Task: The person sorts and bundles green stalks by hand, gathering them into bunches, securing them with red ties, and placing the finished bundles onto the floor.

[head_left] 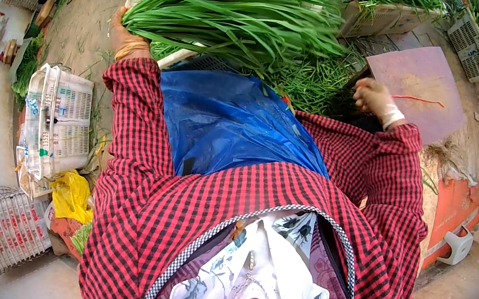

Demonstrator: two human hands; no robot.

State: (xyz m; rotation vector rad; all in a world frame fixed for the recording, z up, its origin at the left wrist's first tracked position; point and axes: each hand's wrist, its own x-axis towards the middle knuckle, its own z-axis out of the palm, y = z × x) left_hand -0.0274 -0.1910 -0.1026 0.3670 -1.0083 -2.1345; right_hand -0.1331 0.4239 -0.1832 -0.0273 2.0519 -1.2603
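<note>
A large bunch of long flat green leaves, like garlic chives, is gripped at its left end by my left hand, whose fingers are wrapped round the stems. The leaves fan out to the right above my lap. My right hand, in a pale glove with a white band at the wrist, is closed beside a pinkish board. A thin red string runs out from that hand over the board. Below the bunch, loose cut greens lie next to the blue plastic sheet across my lap.
White plastic crates stand at the left, with a yellow bag by them. Boxes of greens are at the far side, and another crate is at far right. A white stool stands at the right.
</note>
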